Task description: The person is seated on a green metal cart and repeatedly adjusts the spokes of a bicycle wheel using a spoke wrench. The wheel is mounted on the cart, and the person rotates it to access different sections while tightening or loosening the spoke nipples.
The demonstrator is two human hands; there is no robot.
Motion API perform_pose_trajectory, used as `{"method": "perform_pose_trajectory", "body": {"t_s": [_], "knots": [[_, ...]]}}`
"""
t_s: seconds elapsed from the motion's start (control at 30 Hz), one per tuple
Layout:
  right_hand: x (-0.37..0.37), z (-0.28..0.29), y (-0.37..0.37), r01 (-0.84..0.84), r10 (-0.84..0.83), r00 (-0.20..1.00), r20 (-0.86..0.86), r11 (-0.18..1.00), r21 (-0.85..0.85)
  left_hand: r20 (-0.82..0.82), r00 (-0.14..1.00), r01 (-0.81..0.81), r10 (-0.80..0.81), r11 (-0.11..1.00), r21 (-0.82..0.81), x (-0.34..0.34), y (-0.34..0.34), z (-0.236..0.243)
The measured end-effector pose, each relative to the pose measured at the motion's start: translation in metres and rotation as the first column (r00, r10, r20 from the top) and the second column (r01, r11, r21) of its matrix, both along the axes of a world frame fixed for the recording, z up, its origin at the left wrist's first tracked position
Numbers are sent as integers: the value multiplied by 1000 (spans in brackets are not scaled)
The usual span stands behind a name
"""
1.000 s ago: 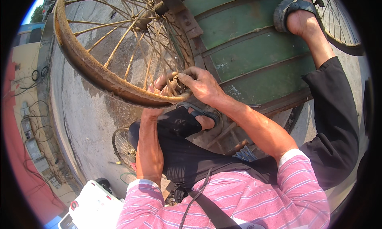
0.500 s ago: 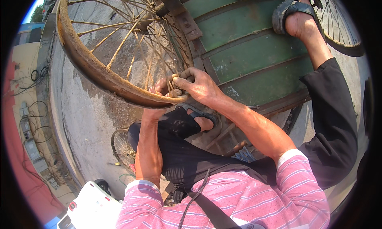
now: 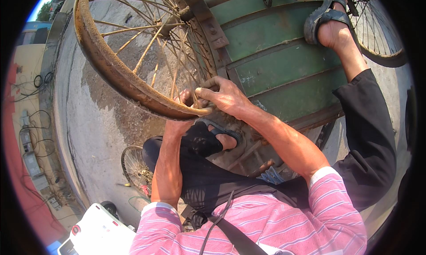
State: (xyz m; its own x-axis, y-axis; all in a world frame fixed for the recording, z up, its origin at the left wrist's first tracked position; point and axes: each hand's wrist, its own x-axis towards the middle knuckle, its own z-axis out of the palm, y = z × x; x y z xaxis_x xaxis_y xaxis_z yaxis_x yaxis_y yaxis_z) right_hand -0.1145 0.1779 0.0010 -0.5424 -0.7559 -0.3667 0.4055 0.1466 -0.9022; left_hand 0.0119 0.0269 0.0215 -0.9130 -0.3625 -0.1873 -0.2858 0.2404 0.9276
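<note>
A rusty spoked wheel rim (image 3: 126,83), bare of any tyre, stands at the upper left with its near edge between my hands. From below, my left hand (image 3: 185,96) reaches around that edge, its fingers curled and partly hidden by rim and spokes. My right hand (image 3: 224,95) is at the same stretch of rim from the right, thumb and forefinger bent together beside the spokes (image 3: 175,75). Whatever lies between those right fingertips is too small to make out. Behind the spokes, the hub (image 3: 167,29) joins a rusty metal bracket (image 3: 212,31).
Right of the wheel is a green ribbed metal panel (image 3: 275,55). My sandalled foot (image 3: 330,31) rests on its far right side, near another spoked wheel (image 3: 379,33). A smaller wheel (image 3: 136,166) lies lower left, by a white box (image 3: 100,230). Cables (image 3: 35,122) run along the left wall.
In the picture, the wheel has shifted slightly right and down. My fingers stay at the same part of the rim, with the left ones now more hidden.
</note>
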Motion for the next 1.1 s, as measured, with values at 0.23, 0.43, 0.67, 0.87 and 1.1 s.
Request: {"method": "perform_pose_trajectory", "body": {"t_s": [0.23,0.43,0.67,0.87,1.1], "knots": [[-5,12,0,-24,26,998,-53,999,44,-22,988,148,-155,971,-186,1,-18,-5],[-14,-2,-6,-77,79,997,-23,995,55,161,967,248,-198,873,-420,-9,-18,1],[-13,17,-13,-147,182,969,-164,967,208,56,986,144,-157,970,198,7,-25,-22],[-34,41,-13,-220,373,861,-346,886,408,-129,978,168,-166,986,8,1,-27,-39],[-37,53,-18,-313,537,768,-349,791,526,240,949,235,-206,967,-99,0,-29,20]]}}
